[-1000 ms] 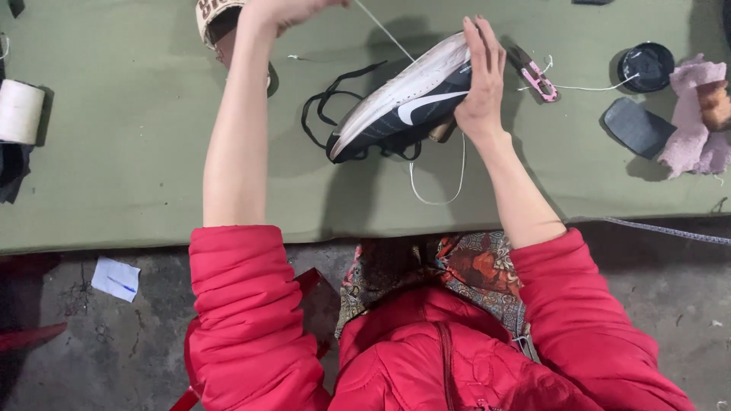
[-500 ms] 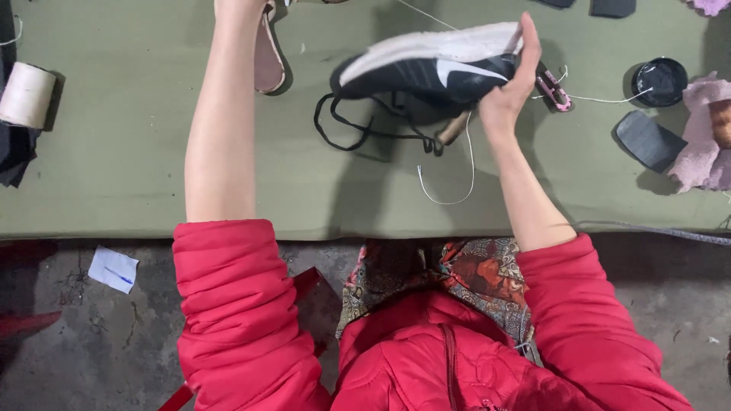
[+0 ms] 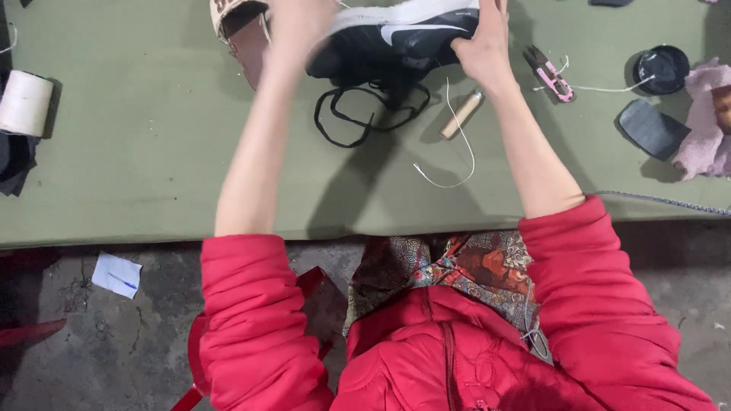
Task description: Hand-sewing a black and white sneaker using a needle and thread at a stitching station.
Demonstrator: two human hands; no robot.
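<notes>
Head view showed a green worktop (image 3: 152, 152) with a black sneaker (image 3: 396, 38) held above its far edge between both hands. The sneaker lay on its side, white sole edge uppermost, with a white curved mark on its black upper. The right hand (image 3: 483, 49) was clamped on the heel end of the sneaker, fingers wrapped over the sole edge. The left hand (image 3: 297, 27) was blurred by motion at the toe end; it overlapped the sneaker, but whether its grip was closed on it could not be told. Black laces (image 3: 358, 122) hung from the sneaker in loops onto the worktop. A white thread (image 3: 457, 164) curved down from under the right hand to the worktop. A small wooden-handled tool (image 3: 461, 114) lay just beside the thread, under the right wrist. Pink snips (image 3: 550, 74) lay to the right of that hand, near a round black tin (image 3: 664, 67). A flat black piece (image 3: 651, 129) and a pink cloth (image 3: 708, 122) lay at the right edge. A white spool (image 3: 24, 103) stood at the left edge. A beige shoe (image 3: 236, 23) lay behind the left forearm.
</notes>
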